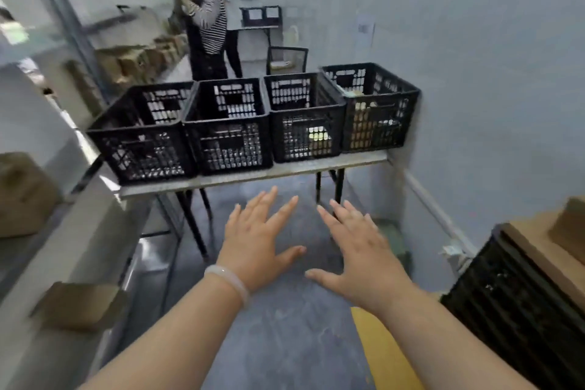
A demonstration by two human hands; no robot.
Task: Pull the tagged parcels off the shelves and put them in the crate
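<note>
Both hands were empty: left hand (253,241) and right hand (357,250) were spread flat, fingers straight, above the floor. Brown cardboard parcels (22,193) sat on the grey metal shelves (91,222) at left. Four black plastic lattice crates (145,136) stood ahead on a grey folding table (253,175). Tags were too blurred to read, so best check each before lifting two-handed.

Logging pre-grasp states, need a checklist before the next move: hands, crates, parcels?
1. Left hand free: ok, fingers spread, holding nothing.
2. Right hand free: ok, open and empty.
3. Row of four black plastic lattice crates upright on the grey table: ok.
4. Room in the crates: cannot tell; the rightmost crate shows contents through its lattice.
5. Tag on the brown cardboard parcel on the left shelf: cannot tell, no tag visible.
6. Person in a striped top clear of the hands: ok, standing beyond the table.
</note>
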